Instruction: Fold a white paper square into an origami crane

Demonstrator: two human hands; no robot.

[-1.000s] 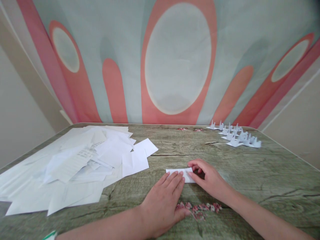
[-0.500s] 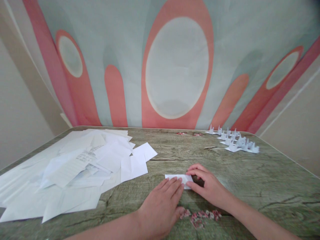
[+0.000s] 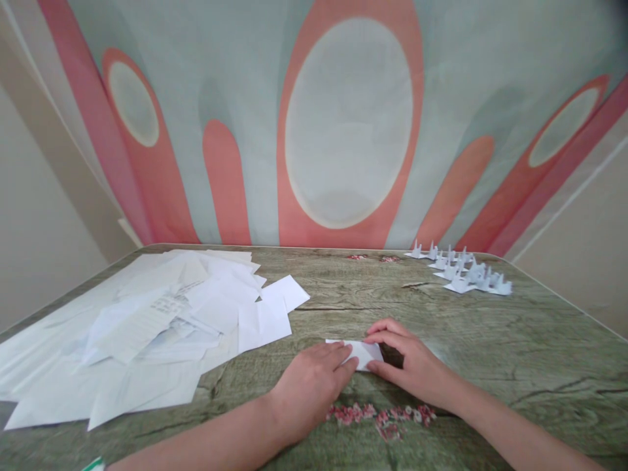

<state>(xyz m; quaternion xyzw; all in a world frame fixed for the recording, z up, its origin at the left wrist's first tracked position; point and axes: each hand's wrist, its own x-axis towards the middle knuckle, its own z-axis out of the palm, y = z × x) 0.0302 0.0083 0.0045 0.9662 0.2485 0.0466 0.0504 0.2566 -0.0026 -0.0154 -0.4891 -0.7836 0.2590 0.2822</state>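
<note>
A small folded sheet of white paper [image 3: 366, 353] lies flat on the table in front of me. My left hand [image 3: 314, 383] covers its left part, thumb and fingertips bent down onto it, so that end is mostly hidden. At the opposite end, my right hand [image 3: 405, 356] has its thumb at the near corner and its fingers at the far edge, holding the paper between them.
To the left spreads a large heap of loose white paper [image 3: 147, 327], with two squarish sheets [image 3: 265, 324] at its right side. Several folded paper cranes [image 3: 458, 268] stand at the back right. The wood-patterned table [image 3: 515, 347] meets a painted backdrop [image 3: 260, 163].
My left hand has gone from lying flat with fingers stretched to bent fingers, drawn slightly left, baring more paper. My right hand stays at the paper's right end. The view has tilted slightly.
</note>
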